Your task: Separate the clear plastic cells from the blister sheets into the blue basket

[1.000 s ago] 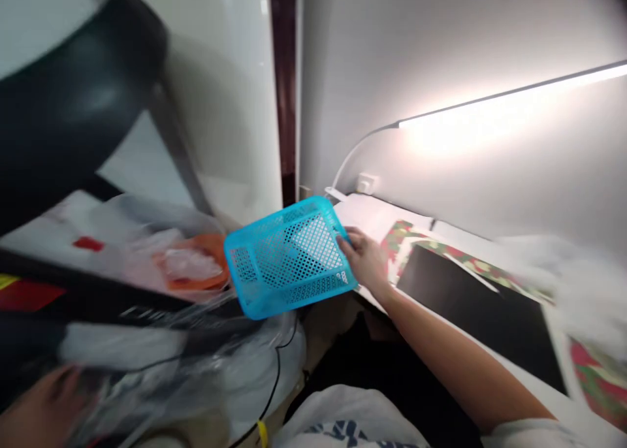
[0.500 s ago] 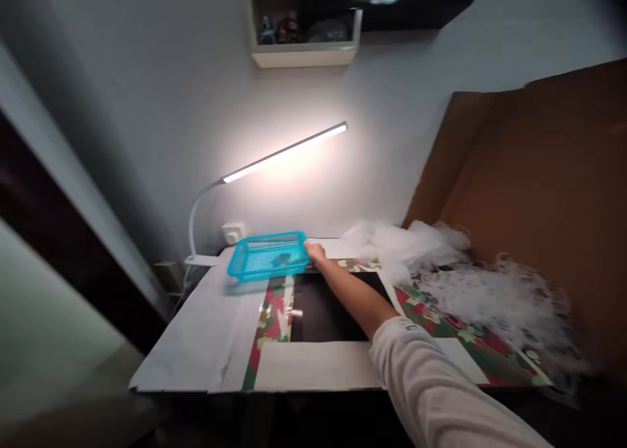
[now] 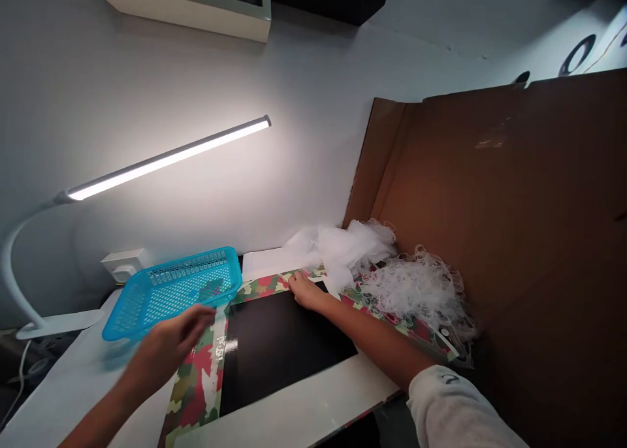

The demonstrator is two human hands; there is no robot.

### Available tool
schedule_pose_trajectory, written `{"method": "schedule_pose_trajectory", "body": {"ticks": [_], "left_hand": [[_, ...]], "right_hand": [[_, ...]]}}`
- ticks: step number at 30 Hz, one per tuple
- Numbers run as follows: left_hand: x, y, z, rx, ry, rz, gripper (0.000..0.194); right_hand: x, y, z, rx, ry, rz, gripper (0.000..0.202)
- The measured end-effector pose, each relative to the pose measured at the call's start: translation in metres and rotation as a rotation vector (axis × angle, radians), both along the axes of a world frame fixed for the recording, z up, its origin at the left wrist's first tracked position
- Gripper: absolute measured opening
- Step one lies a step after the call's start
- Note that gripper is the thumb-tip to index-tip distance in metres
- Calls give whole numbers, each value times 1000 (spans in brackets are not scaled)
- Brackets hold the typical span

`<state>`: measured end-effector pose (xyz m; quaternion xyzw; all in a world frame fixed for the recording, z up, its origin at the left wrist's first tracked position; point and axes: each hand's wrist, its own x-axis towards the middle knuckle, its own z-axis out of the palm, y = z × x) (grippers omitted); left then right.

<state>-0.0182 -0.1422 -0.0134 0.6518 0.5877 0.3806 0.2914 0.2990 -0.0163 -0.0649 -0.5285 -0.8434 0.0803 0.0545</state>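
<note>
My right hand (image 3: pixel 304 291) rests at the far edge of a glossy black panel (image 3: pixel 284 347), over its camouflage-patterned border (image 3: pixel 264 286). Its fingers are bent and close together, and whatever may be between them is hidden. A little blurred, my left hand (image 3: pixel 169 340) hovers above the panel's left border, fingers apart and nothing visible in them. Just beyond it sits a shallow turquoise plastic basket (image 3: pixel 130 304) with perforated sides. A small dark patch shows through the basket's floor; I cannot make out what it is.
A white lamp (image 3: pixel 171 159) arches over the table's left side. White netting (image 3: pixel 337 245) and a tangled heap of pale, stringy loops (image 3: pixel 416 288) lie right of the panel. Tall brown cardboard (image 3: pixel 490 206) stands at the right. Shelves (image 3: pixel 220 17) hang above.
My right hand has let go of the basket and moved to the black panel's far edge. My left hand has come into view. The camera has moved closer and turned right.
</note>
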Motion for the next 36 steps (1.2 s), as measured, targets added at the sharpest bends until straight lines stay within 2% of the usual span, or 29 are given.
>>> {"method": "schedule_pose_trajectory", "body": {"ticks": [1,3,5,7,9,13,16,18,22,24,27,29,31,34,36], "left_hand": [[29,25,3,54,140,-123,10],[83,67,5,173,284,-348,10],[120,94,5,251,381,-478,17],[140,110,3,277,465,-563,20],[148,121,2,260,532,-616,21],[152,136,1,169,593,-631,24],[155,137,-12,168,657,-588,25],[150,132,-27,273,797,-483,24],[115,120,-57,497,1087,-222,26],[92,117,-65,536,1151,-167,31],[62,118,-66,575,1146,-162,35],[50,118,-64,589,1053,-189,36],[47,114,-59,550,877,-240,39],[54,99,-51,297,445,-270,49],[60,85,-47,32,115,-250,59]], "right_hand": [[2,2,1,13,-25,-1,29],[11,5,7,44,-68,-5,33],[27,7,17,79,-101,-13,32],[54,12,32,127,-129,-48,31],[87,21,50,190,-157,-109,30],[152,45,76,265,-235,-200,27],[177,60,77,273,-267,-193,25],[183,66,74,290,-262,-184,25],[187,74,76,352,-205,-201,35],[189,78,85,401,-159,-232,40],[184,74,109,524,-61,-296,49],[168,56,125,655,84,-262,52],[139,22,134,711,259,-99,52],[83,-48,126,411,333,247,44],[54,-95,109,175,310,347,37]]}}
